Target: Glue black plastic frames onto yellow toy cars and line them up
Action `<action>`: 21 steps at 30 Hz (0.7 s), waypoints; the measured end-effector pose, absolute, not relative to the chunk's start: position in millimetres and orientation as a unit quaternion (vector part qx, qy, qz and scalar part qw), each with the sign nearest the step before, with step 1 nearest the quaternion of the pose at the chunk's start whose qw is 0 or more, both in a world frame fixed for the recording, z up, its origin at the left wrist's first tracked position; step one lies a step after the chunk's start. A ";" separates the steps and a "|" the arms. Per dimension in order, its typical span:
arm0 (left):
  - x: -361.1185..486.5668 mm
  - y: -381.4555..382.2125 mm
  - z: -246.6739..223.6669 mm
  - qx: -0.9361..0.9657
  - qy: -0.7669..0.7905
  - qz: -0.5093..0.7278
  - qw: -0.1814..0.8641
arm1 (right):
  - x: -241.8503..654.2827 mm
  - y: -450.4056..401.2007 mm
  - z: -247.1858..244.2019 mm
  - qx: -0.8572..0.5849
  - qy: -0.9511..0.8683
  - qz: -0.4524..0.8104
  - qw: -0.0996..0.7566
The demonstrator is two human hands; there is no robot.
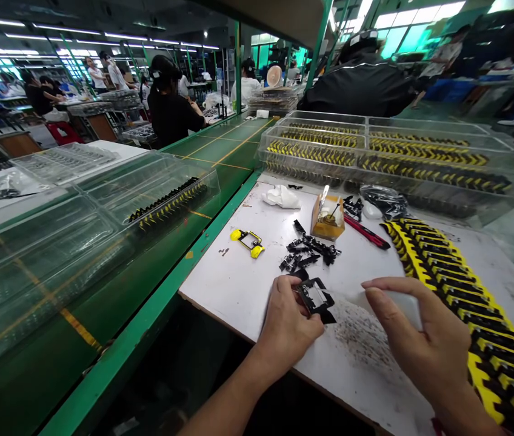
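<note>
My left hand point(287, 321) is closed around a black plastic frame point(315, 297) with a rectangular opening, held tilted above the near part of the white work board. My right hand point(425, 345) is to the right of it, thumb and fingers curled around a whitish translucent object point(405, 306) that looks like a small bottle; the hand hides most of it. Just beyond the left hand lies a loose pile of black plastic parts point(309, 249). A yellow-and-black frame point(248, 242) lies by itself on the board, left of the pile.
Long rows of yellow-and-black parts point(461, 290) line the board's right side. Behind the pile are a small yellowish box point(327, 221), a red-and-black tool point(366, 231) and crumpled white tissue point(281, 197). Clear trays point(366, 142) stand at the back; another point(148, 200) rests on the green conveyor point(148, 290).
</note>
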State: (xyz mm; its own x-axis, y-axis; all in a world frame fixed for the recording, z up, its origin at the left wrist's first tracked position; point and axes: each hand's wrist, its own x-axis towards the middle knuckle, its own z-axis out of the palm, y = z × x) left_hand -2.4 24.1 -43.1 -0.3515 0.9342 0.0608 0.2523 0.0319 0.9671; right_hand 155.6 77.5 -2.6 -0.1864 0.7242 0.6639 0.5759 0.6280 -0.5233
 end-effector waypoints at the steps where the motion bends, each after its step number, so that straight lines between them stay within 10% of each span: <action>1: -2.4 24.3 -42.6 0.463 0.639 0.517 0.331 | 158.5 78.7 -2.5 -0.427 -0.768 0.084 0.471; 21: -5.3 27.0 -47.9 0.459 0.622 0.524 0.357 | 165.2 78.2 0.4 -0.386 -0.821 0.176 0.381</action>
State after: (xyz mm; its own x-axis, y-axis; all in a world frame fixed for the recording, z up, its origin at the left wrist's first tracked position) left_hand -5.3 27.0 -47.9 -0.3228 0.9458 0.0361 0.1970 0.0298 0.9800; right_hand 165.2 78.2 0.4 -0.4115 0.7686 0.4898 0.5008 0.6397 -0.5831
